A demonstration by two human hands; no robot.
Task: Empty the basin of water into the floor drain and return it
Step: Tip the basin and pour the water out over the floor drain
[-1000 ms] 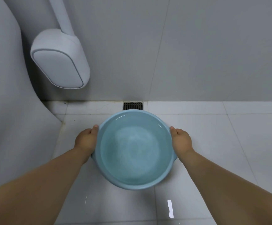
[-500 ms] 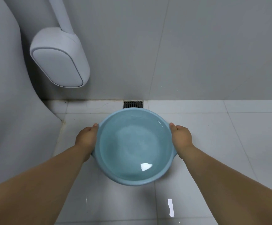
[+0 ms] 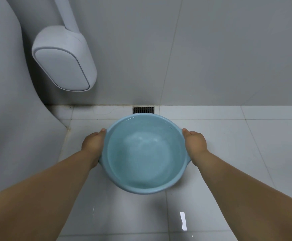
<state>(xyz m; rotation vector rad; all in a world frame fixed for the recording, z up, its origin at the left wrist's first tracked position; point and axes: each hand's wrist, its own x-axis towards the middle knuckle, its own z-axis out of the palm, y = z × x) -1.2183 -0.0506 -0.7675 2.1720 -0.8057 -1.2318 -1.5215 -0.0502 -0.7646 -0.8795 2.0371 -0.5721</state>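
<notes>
A round light-blue basin (image 3: 144,153) with water in it is held over the white floor tiles, roughly level. My left hand (image 3: 93,145) grips its left rim and my right hand (image 3: 195,144) grips its right rim. The dark slotted floor drain (image 3: 143,110) lies at the foot of the wall, just beyond the basin's far edge.
A white wall-mounted fixture (image 3: 63,60) on a stem hangs at the upper left. A large curved grey-white body (image 3: 11,119) fills the left side. The grey tiled wall (image 3: 211,49) stands close behind the drain. White floor tiles (image 3: 246,145) stretch to the right.
The basin has moved a little farther from me, toward the drain. The bright glint on the water from half a second ago is gone. Both hands keep their grip.
</notes>
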